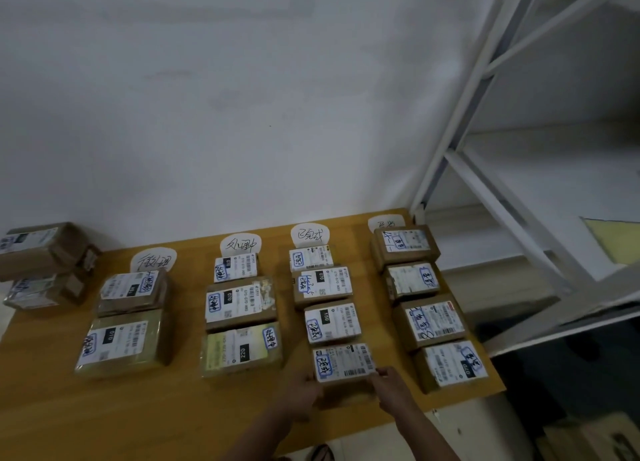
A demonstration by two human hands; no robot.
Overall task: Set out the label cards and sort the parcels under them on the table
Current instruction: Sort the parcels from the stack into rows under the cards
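Wooden bench (52, 408) is set against a white wall (242, 79); a white shelf frame (485, 114) stands beside its right end. Four label cards are propped along the wall-side edge of the bench: first card (153, 259), second card (240, 245), third card (309, 235), fourth card (386, 223), the last half hidden. Brown parcels are lined up in a column under each card: two, three, four, four. Two more parcels (45, 263) are stacked at the bench's left end, apart from the columns. The front parcel (343, 363) of the third column is gripped from both sides: left hand (304, 391) is curled against its left edge, right hand (389, 386) is closed on its right front corner. It rests on the bench, just beside the column's third parcel (332, 323).
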